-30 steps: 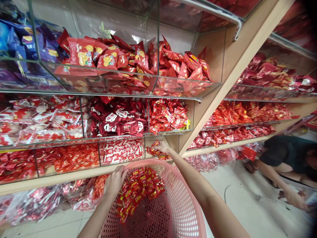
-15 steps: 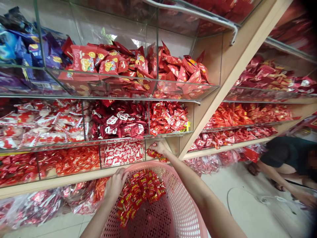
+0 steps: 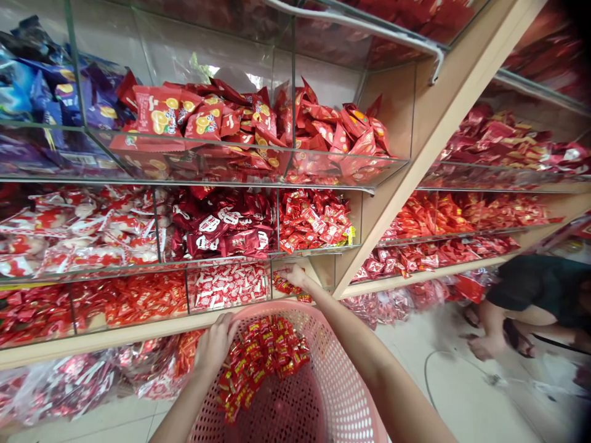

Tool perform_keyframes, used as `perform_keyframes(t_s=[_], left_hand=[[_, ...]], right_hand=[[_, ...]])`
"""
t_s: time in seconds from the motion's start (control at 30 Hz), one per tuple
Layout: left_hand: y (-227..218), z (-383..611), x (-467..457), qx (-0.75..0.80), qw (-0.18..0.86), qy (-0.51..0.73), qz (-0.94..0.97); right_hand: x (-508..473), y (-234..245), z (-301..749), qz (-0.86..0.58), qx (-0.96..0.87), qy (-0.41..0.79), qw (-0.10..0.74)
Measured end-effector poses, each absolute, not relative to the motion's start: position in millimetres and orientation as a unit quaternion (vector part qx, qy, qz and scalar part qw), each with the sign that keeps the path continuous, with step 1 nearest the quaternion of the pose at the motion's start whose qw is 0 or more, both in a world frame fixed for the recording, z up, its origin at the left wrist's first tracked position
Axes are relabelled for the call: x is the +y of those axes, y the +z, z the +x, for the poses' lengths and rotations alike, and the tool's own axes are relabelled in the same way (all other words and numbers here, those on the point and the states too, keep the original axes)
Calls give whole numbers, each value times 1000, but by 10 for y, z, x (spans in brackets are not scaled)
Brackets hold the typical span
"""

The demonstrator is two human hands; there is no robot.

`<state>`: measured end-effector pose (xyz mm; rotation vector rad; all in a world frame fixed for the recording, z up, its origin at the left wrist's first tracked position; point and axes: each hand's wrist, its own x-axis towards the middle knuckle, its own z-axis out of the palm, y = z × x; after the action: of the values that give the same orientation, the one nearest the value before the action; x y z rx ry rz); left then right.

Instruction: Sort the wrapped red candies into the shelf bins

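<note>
A pink plastic basket [image 3: 348,369] with holes in its walls stands in front of the lowest shelf, tilted toward me. Inside it lies a heap of small red wrapped candies [image 3: 263,354] with yellow lettering. My left hand [image 3: 216,341] is closed round the basket's left rim near the shelf edge. Beyond the far rim, my right hand [image 3: 294,275] reaches into the rightmost bottom compartment [image 3: 323,271]. Its fingers stretch left over similar red candies [image 3: 284,284], partly hidden among them, and I see nothing gripped.
Glass-fronted shelves [image 3: 258,161] of packaged sweets rise before me, with a slanting wooden upright [image 3: 415,151] at right. Filled plastic bags [image 3: 78,384] lie under the bottom shelf. Another person [image 3: 540,295] crouches at right near a cable [image 3: 427,375] on the tiled floor [image 3: 406,344].
My right hand has shifted slightly, its fingers now stretched out more over the candies. My left hand and the basket stay put. The other person's arm has moved at right.
</note>
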<state>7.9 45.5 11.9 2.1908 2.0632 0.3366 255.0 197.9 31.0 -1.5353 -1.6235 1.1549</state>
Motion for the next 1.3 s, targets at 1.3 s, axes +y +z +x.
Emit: perform_keyframes(t_s=[1.3], left_hand=[[113,87,449,681,51,106,722]], right_hand=[[1624,433,2847,-567,-574,495,322]])
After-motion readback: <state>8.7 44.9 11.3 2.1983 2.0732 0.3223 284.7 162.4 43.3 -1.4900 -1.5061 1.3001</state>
